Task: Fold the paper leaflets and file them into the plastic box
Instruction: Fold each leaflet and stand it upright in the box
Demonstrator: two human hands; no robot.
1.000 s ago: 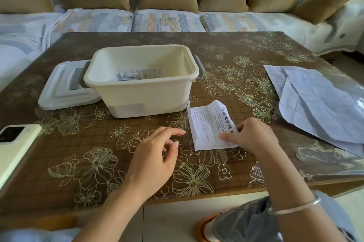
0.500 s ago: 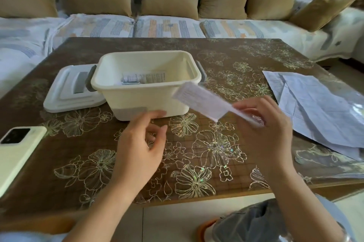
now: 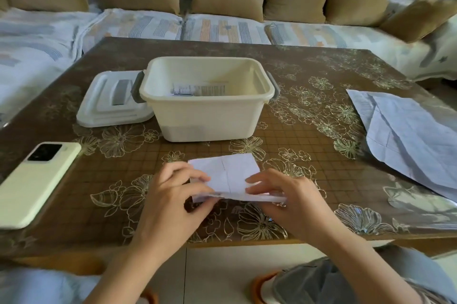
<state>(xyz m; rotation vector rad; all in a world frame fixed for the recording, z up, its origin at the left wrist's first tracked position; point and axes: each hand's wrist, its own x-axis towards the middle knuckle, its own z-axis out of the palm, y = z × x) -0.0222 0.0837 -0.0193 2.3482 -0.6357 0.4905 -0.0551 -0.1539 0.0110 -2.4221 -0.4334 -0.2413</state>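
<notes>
Item: leaflet (image 3: pixel 226 175), a small white sheet crossed by old creases, with faint print. It lies on the counter (image 3: pixel 309 130) just in front of the plastic box (image 3: pixel 210 115), its near edge raised.

Left hand (image 3: pixel 173 204) and right hand (image 3: pixel 289 202) each pinch that near edge by a corner.

Handling: carry the edge squarely to the far edge, match corners, then press the crease flat.

Filed leaflet (image 3: pixel 200 88): inside the box.
</notes>
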